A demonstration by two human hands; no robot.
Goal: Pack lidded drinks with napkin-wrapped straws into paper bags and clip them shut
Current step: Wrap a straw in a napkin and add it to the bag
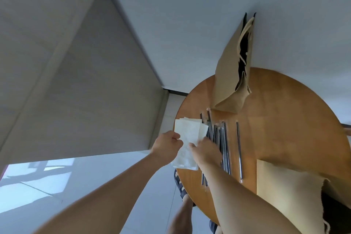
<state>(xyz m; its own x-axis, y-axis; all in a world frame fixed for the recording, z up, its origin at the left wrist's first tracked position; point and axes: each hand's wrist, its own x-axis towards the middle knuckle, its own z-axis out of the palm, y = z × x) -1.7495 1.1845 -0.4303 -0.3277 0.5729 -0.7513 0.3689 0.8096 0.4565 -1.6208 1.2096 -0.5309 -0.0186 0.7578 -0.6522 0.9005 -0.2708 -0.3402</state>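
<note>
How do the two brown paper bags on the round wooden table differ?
The far brown paper bag stands beyond the dark straws, wholly visible; the near brown paper bag sits at the right edge, partly cut off. The far bag's mouth is a narrow slit; the near bag's gapes wide. Both are open at the top.

On the round wooden bench (284,119) the left grip (167,146) pinches the edge of a stack of white napkins (190,129). The right grip (206,151) rests on the same stack, its fingertips hidden. Just beside the stack lie dark straws (225,144). A brown paper bag (228,81) stands open behind them, and a second bag (284,186) is at the near right.
</note>
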